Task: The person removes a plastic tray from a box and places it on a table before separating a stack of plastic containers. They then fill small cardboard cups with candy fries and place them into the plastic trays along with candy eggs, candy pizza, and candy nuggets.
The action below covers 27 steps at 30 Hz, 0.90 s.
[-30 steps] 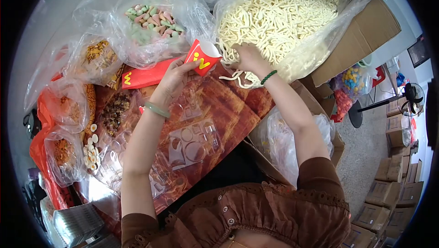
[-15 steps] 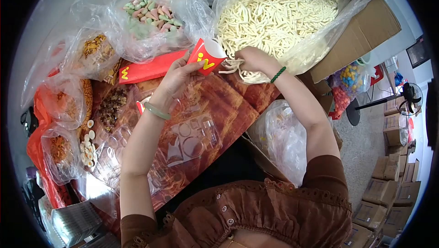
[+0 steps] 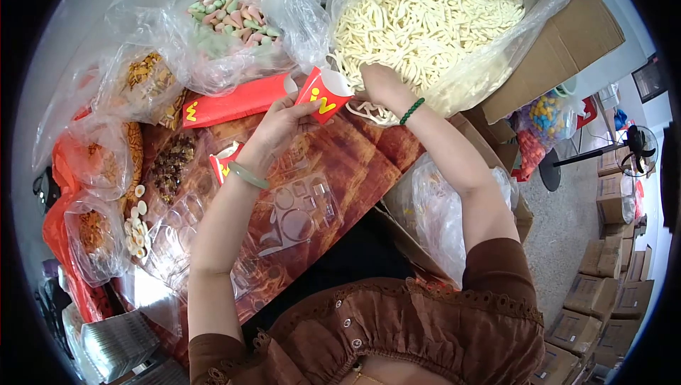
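My left hand [image 3: 287,121] grips a small red fry carton [image 3: 323,94] with a yellow mark, its white mouth tilted up to the right. My right hand [image 3: 384,87] is closed beside that mouth, over the front edge of a plastic bag. It pinches pale fry-shaped sticks, though its fingertips are largely hidden. More of these fry-shaped sticks [image 3: 425,30] fill the bag behind, and a few lie just below the hand. A stack of flattened red cartons [image 3: 234,103] lies left of the held one. Another red carton [image 3: 226,161] is beside my left wrist.
Clear plastic trays [image 3: 298,207] lie on the reddish-brown tabletop [image 3: 362,165]. Pastel candies [image 3: 237,22] sit in a bag at the back; several snack bags [image 3: 96,232] line the left. A cardboard box [image 3: 521,211] with plastic stands at the right, and a fan [image 3: 638,151] beyond.
My right hand has shifted slightly left, closer to the carton's mouth; the sticks that hung from it are now mostly hidden. The carton has dropped a little lower in view.
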Each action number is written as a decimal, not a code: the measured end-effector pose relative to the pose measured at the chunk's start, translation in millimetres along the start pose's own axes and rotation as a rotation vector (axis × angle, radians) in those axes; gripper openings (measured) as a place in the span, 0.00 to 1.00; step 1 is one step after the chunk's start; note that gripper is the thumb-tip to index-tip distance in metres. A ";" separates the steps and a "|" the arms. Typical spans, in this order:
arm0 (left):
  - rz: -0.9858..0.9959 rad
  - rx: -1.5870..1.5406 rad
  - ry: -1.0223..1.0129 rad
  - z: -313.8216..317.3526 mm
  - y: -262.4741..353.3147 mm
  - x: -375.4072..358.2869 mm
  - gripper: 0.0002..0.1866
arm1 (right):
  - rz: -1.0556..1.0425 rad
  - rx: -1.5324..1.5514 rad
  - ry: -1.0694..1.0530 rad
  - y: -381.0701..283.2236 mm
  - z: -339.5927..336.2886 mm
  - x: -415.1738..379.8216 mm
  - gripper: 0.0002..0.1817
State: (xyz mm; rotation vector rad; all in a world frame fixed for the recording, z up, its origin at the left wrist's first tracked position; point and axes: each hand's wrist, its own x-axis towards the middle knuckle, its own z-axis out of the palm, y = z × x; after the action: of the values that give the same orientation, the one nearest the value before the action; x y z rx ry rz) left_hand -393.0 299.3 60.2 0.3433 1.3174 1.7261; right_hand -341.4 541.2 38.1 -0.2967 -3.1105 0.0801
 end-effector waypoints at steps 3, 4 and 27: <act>-0.023 -0.007 -0.014 0.5 -5.7 -1.0 0.17 | 0.028 0.010 -0.139 2.9 3.8 10.5 0.15; -0.032 -0.012 -0.035 0.2 -7.6 -0.3 0.16 | 0.029 0.011 -0.139 2.4 3.4 9.4 0.15; -0.002 -0.097 0.053 53.8 -27.3 54.4 0.15 | -0.599 0.089 0.141 5.5 -84.3 -16.0 0.15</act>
State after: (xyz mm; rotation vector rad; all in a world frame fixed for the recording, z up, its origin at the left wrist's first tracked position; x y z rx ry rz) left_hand -372.9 375.7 41.7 0.2426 1.2663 1.8012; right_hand -322.9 547.7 121.9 0.5989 -2.8982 0.1751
